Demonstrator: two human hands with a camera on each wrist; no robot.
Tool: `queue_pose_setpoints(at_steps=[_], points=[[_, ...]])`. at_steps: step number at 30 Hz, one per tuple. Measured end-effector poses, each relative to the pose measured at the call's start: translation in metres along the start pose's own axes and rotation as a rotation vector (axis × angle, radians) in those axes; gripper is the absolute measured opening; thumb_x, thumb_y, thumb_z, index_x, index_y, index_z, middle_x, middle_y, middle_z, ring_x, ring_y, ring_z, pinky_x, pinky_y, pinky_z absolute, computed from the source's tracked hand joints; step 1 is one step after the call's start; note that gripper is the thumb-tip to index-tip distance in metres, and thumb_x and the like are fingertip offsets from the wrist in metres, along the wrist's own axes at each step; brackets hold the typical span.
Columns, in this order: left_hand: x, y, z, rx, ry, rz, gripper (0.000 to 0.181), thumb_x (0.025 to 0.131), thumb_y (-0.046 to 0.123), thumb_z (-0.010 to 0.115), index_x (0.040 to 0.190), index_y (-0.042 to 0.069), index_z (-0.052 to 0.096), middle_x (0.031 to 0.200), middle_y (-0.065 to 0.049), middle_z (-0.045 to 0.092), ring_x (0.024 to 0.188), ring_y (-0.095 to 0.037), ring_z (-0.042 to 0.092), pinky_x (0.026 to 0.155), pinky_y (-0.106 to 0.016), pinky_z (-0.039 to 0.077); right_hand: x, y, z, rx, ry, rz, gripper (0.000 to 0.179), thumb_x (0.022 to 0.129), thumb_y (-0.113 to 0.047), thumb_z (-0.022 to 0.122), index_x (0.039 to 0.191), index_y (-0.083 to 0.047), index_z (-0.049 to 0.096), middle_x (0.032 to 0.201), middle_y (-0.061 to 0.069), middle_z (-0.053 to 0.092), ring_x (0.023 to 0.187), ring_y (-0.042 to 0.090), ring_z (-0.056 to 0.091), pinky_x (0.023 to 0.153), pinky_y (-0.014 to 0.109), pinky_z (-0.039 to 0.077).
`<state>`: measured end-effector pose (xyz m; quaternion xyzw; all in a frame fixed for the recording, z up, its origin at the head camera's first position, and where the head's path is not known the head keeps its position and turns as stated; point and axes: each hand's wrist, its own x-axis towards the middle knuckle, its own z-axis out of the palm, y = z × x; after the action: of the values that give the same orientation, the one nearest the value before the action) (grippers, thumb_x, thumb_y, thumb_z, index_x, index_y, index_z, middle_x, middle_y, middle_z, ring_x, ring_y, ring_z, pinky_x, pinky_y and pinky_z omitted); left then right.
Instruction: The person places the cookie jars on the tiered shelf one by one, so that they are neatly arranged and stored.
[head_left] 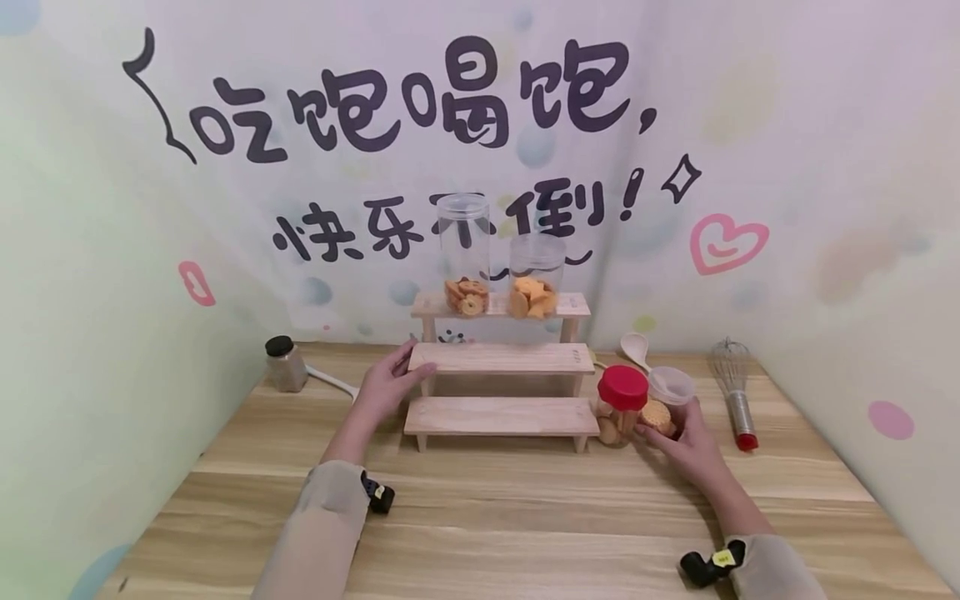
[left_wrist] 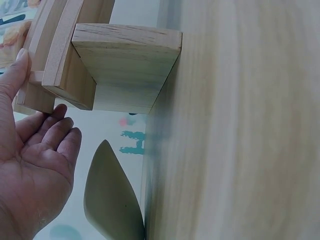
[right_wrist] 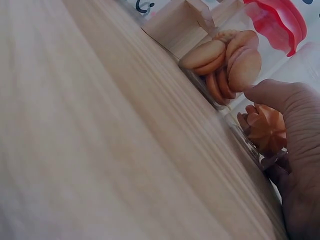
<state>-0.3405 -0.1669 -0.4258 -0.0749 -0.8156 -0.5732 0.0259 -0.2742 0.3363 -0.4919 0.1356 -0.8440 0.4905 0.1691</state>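
A three-tier wooden display stand point(head_left: 501, 358) stands on the table. My left hand point(head_left: 386, 385) grips the left end of its middle tier, thumb over the top and fingertips under the board in the left wrist view. On the top tier are a tall clear jar point(head_left: 463, 242) and a shorter clear jar point(head_left: 537, 258), both part-filled with cookies. My right hand point(head_left: 686, 446) holds a clear cookie jar point(head_left: 671, 386) on the table right of the stand, with thumb and fingers around its lower part. Close beside it is a red-lidded jar point(head_left: 622, 387) of round cookies.
At the far left, a black-capped shaker jar point(head_left: 287, 367) stands by a white-handled utensil point(head_left: 330, 382). A white spoon point(head_left: 634, 348) lies behind the jars, and a whisk point(head_left: 737, 392) lies to the right. A printed cloth point(head_left: 480, 167) hangs behind the table.
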Motion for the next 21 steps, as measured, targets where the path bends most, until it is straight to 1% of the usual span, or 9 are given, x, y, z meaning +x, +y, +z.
queue_pose_setpoints(at_steps=[2, 5, 8, 9, 12, 15, 18, 21], points=[[-0.001, 0.001, 0.000, 0.000, 0.001, 0.002, 0.088, 0.086, 0.056, 0.074, 0.157, 0.021, 0.038, 0.160, -0.010, 0.035, 0.144, -0.025, 0.038, 0.114, -0.038, 0.039, 0.000, -0.001, 0.000, -0.019, 0.000, 0.011, 0.079, 0.088, -0.011, 0.079, 0.145, -0.002, 0.025, 0.140, 0.028, 0.051, 0.128, 0.029, 0.049, 0.096, 0.003, 0.036], [-0.002, 0.003, 0.000, 0.000, 0.002, 0.003, 0.088, 0.086, 0.056, 0.074, 0.157, 0.020, 0.037, 0.160, -0.010, 0.035, 0.144, -0.025, 0.038, 0.114, -0.038, 0.039, -0.002, -0.006, 0.000, -0.075, 0.021, 0.053, 0.075, 0.088, -0.017, 0.081, 0.141, -0.003, 0.030, 0.134, 0.025, 0.055, 0.116, 0.025, 0.056, 0.088, 0.005, 0.043], [-0.002, 0.004, 0.000, -0.001, 0.000, 0.005, 0.087, 0.086, 0.056, 0.074, 0.157, 0.021, 0.037, 0.161, -0.009, 0.035, 0.144, -0.025, 0.038, 0.114, -0.038, 0.039, -0.004, -0.012, -0.001, -0.122, 0.065, 0.096, 0.073, 0.087, -0.023, 0.082, 0.139, -0.004, 0.035, 0.128, 0.024, 0.056, 0.111, 0.023, 0.057, 0.081, 0.005, 0.044], [-0.001, 0.004, 0.000, -0.001, -0.001, 0.005, 0.088, 0.086, 0.057, 0.074, 0.157, 0.021, 0.037, 0.161, -0.008, 0.034, 0.145, -0.025, 0.038, 0.114, -0.038, 0.039, -0.004, -0.013, -0.002, -0.127, 0.081, 0.104, 0.072, 0.086, -0.024, 0.082, 0.138, -0.003, 0.036, 0.127, 0.024, 0.056, 0.110, 0.024, 0.057, 0.080, 0.005, 0.044], [-0.001, 0.002, 0.000, -0.003, -0.004, 0.007, 0.088, 0.085, 0.058, 0.074, 0.157, 0.022, 0.037, 0.161, -0.008, 0.033, 0.145, -0.025, 0.037, 0.114, -0.038, 0.038, -0.005, -0.016, -0.003, -0.144, 0.129, 0.106, 0.074, 0.085, -0.023, 0.084, 0.140, -0.002, 0.038, 0.127, 0.025, 0.055, 0.114, 0.037, 0.056, 0.081, 0.002, 0.040], [-0.001, 0.001, -0.001, -0.002, -0.005, 0.012, 0.088, 0.085, 0.058, 0.074, 0.157, 0.022, 0.037, 0.161, -0.008, 0.033, 0.145, -0.025, 0.037, 0.114, -0.038, 0.038, -0.005, -0.017, -0.003, -0.161, 0.159, 0.096, 0.076, 0.084, -0.022, 0.084, 0.141, -0.001, 0.038, 0.126, 0.026, 0.056, 0.114, 0.040, 0.057, 0.081, 0.001, 0.039], [-0.001, 0.000, -0.001, -0.003, -0.006, 0.017, 0.088, 0.086, 0.058, 0.073, 0.157, 0.021, 0.037, 0.161, -0.008, 0.033, 0.145, -0.025, 0.037, 0.114, -0.038, 0.038, -0.004, -0.018, -0.003, -0.169, 0.174, 0.086, 0.077, 0.084, -0.021, 0.084, 0.142, -0.001, 0.038, 0.126, 0.024, 0.057, 0.112, 0.037, 0.057, 0.082, 0.002, 0.039], [-0.001, 0.000, -0.001, 0.002, -0.004, 0.019, 0.088, 0.086, 0.058, 0.073, 0.157, 0.021, 0.037, 0.161, -0.008, 0.033, 0.145, -0.025, 0.037, 0.114, -0.039, 0.039, -0.004, -0.017, -0.003, -0.175, 0.188, 0.078, 0.076, 0.084, -0.020, 0.085, 0.141, -0.001, 0.039, 0.125, 0.022, 0.058, 0.109, 0.029, 0.057, 0.082, 0.004, 0.041]])
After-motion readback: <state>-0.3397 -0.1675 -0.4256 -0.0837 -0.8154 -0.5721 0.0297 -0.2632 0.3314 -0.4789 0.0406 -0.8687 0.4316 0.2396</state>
